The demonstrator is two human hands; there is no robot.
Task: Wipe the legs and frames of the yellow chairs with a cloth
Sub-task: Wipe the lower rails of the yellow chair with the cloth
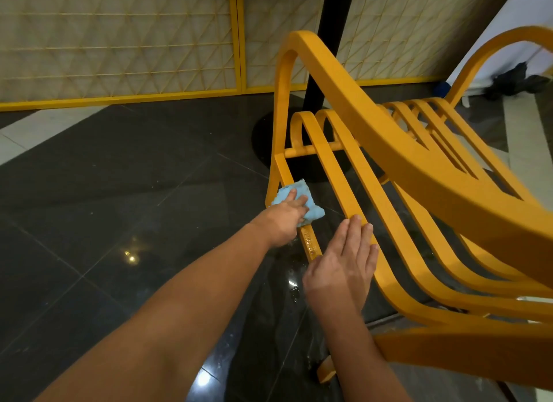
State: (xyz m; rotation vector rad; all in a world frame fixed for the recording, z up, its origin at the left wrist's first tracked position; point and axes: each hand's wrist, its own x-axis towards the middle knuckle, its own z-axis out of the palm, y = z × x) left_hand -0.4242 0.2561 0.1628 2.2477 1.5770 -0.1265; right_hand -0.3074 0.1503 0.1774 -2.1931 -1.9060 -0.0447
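Cloth (312, 210), blue, mid-frame: we see the left hand (284, 219) gripping it around a bar of the tipped yellow chair (389, 138); just right, the right hand (341, 270), fingers straight, touches a slat.

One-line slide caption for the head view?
Left hand holds a blue cloth on the yellow chair frame; right hand rests flat on a slat.
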